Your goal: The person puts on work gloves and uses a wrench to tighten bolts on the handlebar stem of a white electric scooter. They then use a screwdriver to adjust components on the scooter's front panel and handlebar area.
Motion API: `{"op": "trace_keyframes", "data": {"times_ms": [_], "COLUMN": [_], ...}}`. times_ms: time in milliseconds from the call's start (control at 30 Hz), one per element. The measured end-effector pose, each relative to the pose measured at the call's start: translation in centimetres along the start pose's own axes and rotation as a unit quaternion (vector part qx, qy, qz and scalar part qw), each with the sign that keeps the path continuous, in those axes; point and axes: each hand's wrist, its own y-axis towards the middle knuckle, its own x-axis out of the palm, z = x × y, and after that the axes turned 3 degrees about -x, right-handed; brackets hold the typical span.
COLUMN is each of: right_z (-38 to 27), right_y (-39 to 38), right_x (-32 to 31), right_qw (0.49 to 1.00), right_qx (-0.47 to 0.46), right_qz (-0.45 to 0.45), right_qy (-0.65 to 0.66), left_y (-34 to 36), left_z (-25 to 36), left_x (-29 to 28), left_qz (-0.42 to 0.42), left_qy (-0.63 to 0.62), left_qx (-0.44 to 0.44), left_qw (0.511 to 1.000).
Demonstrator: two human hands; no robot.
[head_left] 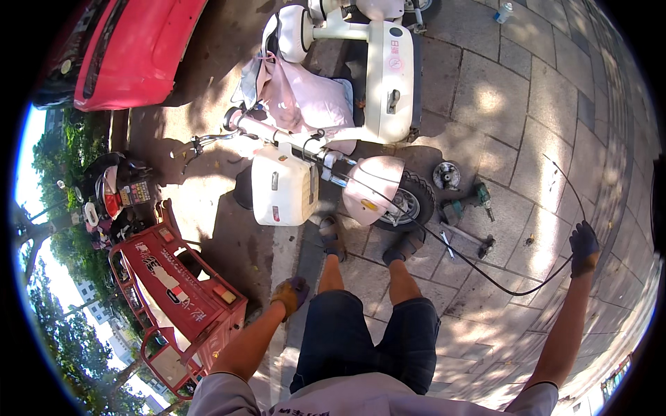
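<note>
My right hand (584, 251), in a dark glove, is closed around a long black cable (510, 292) out to the right. The cable sags in a curve to the front wheel (409, 202) of a white and pale pink scooter (374, 182); its thin free end sticks up beyond my hand. My left hand (290, 296), in a yellow-brown and purple glove, hangs by my left knee with its fingers curled, and nothing shows in it. A white box (283, 187) sits at the scooter's front, near the handlebar.
On the paving right of the wheel lie a round metal hub part (446, 175), a green power drill (469, 204), a hammer (470, 238) and a wrench (447, 244). A red cargo tricycle (173, 277) stands left, a red car (142, 52) far left. A bottle (504, 12) stands far off.
</note>
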Motion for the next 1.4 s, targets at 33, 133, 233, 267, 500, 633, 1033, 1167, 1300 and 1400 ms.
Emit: {"op": "trace_keyframes", "data": {"times_ms": [33, 133, 233, 267, 500, 633, 1033, 1167, 1300, 1400], "right_z": [0.1, -2.7, -2.9, -2.2, -2.3, -0.8, 0.3, 0.3, 2.7, 4.5], "right_y": [0.6, 0.6, 0.7, 0.2, -6.8, -8.8, -13.5, -16.8, -20.7, -23.2], "right_x": [0.5, -0.2, 1.1, 2.6, 16.1, 19.4, 30.9, 36.8, 43.6, 50.7], "right_qw": [0.999, 0.997, 0.994, 0.992, 0.975, 0.952, 0.973, 0.975, 0.977, 0.965], "right_qx": [0.006, -0.029, -0.099, -0.117, 0.073, 0.143, 0.172, 0.143, 0.149, 0.146], "right_qz": [0.0, 0.011, -0.026, -0.021, -0.129, -0.149, -0.156, -0.148, -0.1, -0.108], "right_qy": [0.036, 0.071, 0.031, 0.036, 0.168, 0.227, 0.01, -0.083, -0.116, -0.192], "left_y": [-0.1, -1.9, -1.7, -1.4, -1.9, -2.4, 3.3, 9.2, 17.3, 27.1], "left_z": [-1.1, 5.4, 4.1, 4.1, 1.5, -0.5, -16.0, -16.6, -11.8, -16.1], "left_x": [0.4, -5.3, -6.2, -6.4, -6.2, -6.0, -8.4, -17.3, -29.6, -31.0], "left_qz": [0.002, 0.031, 0.027, 0.033, 0.036, 0.027, 0.212, 0.375, 0.328, 0.199], "left_qy": [0.014, -0.003, 0.003, -0.002, -0.015, -0.031, 0.214, 0.083, -0.063, -0.366], "left_qx": [-0.005, -0.05, -0.047, -0.038, -0.034, -0.066, 0.015, 0.096, 0.107, 0.128], "left_qw": [1.0, 0.998, 0.999, 0.999, 0.999, 0.997, 0.954, 0.918, 0.936, 0.9]}}
